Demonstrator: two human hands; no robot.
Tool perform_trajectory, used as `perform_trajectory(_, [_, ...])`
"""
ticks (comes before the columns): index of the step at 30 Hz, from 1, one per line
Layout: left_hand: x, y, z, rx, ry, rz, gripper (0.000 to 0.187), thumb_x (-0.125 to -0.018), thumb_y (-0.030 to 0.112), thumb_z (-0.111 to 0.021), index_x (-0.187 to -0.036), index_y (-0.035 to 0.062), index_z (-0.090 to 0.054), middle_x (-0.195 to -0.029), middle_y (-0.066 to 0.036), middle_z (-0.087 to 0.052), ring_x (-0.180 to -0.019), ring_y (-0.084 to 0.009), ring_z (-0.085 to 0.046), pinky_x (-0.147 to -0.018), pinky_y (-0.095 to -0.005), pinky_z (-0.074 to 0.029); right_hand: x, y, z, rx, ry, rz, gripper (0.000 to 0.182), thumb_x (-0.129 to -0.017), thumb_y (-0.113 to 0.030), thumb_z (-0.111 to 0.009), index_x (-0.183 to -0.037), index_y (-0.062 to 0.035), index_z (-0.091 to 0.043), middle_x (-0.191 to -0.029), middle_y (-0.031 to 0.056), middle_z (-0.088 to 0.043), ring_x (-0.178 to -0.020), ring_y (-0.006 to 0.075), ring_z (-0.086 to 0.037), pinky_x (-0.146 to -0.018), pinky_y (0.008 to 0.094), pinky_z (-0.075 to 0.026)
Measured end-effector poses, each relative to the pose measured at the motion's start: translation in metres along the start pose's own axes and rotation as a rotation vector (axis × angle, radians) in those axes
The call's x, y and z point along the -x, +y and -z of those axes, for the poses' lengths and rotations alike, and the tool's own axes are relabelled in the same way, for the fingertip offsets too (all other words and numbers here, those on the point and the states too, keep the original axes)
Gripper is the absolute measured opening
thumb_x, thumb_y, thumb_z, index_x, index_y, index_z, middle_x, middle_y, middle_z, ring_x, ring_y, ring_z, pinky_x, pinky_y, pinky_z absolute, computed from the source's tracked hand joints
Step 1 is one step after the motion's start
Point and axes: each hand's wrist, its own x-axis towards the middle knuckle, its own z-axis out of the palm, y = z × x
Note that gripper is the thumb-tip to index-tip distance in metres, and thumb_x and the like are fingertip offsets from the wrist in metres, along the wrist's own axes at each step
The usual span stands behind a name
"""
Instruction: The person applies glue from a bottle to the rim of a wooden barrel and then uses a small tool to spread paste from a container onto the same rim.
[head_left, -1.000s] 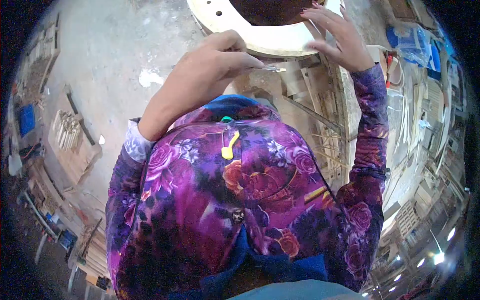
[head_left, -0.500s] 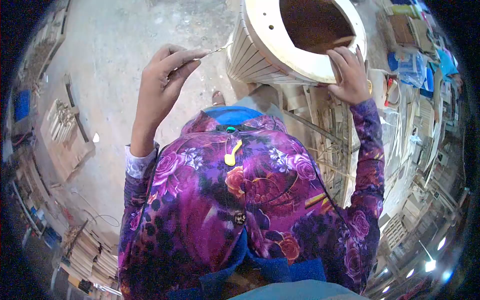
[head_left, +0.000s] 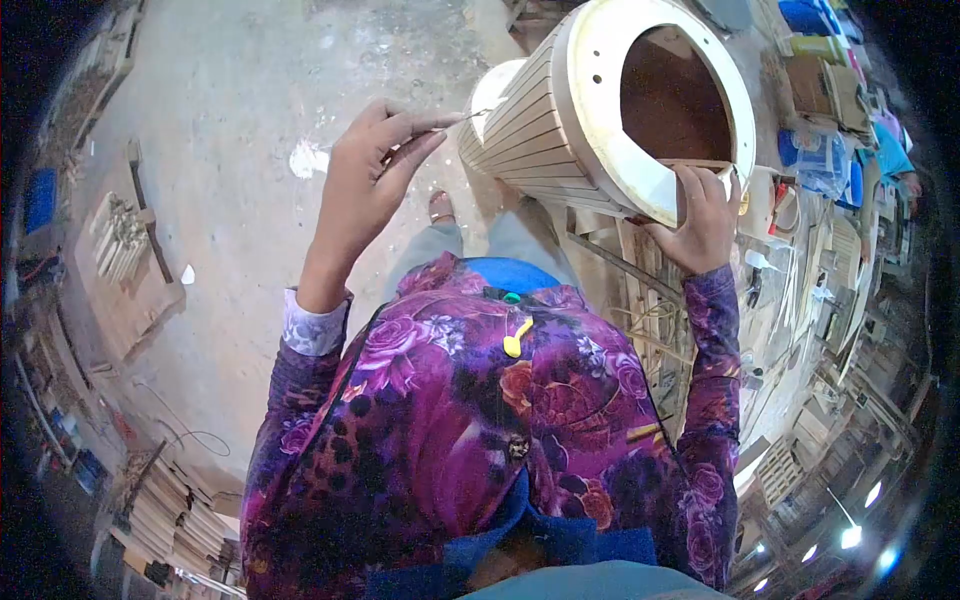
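Note:
My left hand (head_left: 375, 175) pinches a thin, pointed tool (head_left: 474, 116) between thumb and fingers, its tip at the side of a slatted wooden drum-shaped body (head_left: 535, 125). The body lies tilted, with its wide white ring (head_left: 590, 110) facing up and to the right around a large dark oval opening. Two small dark holes show on the ring's left part. My right hand (head_left: 700, 215) grips the ring's lower right rim, with fingertips at the opening's edge and the thumb below.
Wooden strips and a frame (head_left: 640, 290) lie below the body. On the left floor is a board with a bundle of sticks (head_left: 120, 245). Blue and clear plastic items (head_left: 825, 160) and boxes stand at the right. My foot (head_left: 441, 207) shows below the left hand.
The slatted body has tilted and shows more of its side and narrow end. My left hand has moved right with the thin tool, and my right hand sits lower on the rim.

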Motion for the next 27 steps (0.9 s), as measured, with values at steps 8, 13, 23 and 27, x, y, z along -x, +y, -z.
perform_trajectory(8, [0.032,-0.013,0.014,0.006,0.014,0.102,0.021,-0.095,0.006,-0.065,-0.114,0.0062,-0.075,-0.096,-0.006,-0.064,-0.089,-0.0147,-0.06,-0.076,-0.0254,-0.047,-0.02,-0.035,-0.003,0.043,0.024,-0.113,0.077,-0.058,-0.045,-0.09,-0.12,-0.0106,-0.061,-0.108,0.0062,-0.065,-0.108,0.0265,-0.059,-0.11,0.0515,-0.031])
perform_trajectory(13, [0.046,-0.013,0.019,0.011,0.062,0.097,0.021,-0.095,0.006,-0.065,-0.113,0.0054,-0.075,-0.096,-0.006,-0.063,-0.089,-0.0145,-0.059,-0.076,-0.0252,-0.046,-0.036,-0.044,-0.01,0.047,0.077,-0.098,0.073,-0.06,-0.05,-0.088,-0.116,-0.0105,-0.064,-0.1,0.0069,-0.065,-0.101,0.0263,-0.061,-0.099,0.0473,-0.036])
perform_trajectory(23, [0.045,-0.007,0.005,-0.013,0.134,0.077,0.024,-0.093,0.007,-0.067,-0.114,0.0093,-0.076,-0.088,-0.007,-0.063,-0.077,-0.0154,-0.058,-0.069,-0.0278,-0.046,-0.09,-0.054,-0.025,0.18,0.132,-0.172,0.075,-0.065,-0.078,-0.072,-0.092,-0.0087,-0.067,-0.085,0.0098,-0.067,-0.082,0.0292,-0.064,-0.077,0.0462,-0.039])
perform_trajectory(27, [0.04,0.002,-0.006,0.002,0.128,0.058,0.023,-0.093,0.006,-0.066,-0.114,0.0083,-0.076,-0.091,-0.007,-0.063,-0.079,-0.0148,-0.059,-0.069,-0.0271,-0.046,-0.103,-0.056,-0.03,0.171,0.17,-0.213,0.079,-0.067,-0.082,-0.068,-0.092,-0.007,-0.067,-0.08,0.0128,-0.068,-0.079,0.0323,-0.067,-0.076,0.0484,-0.042])
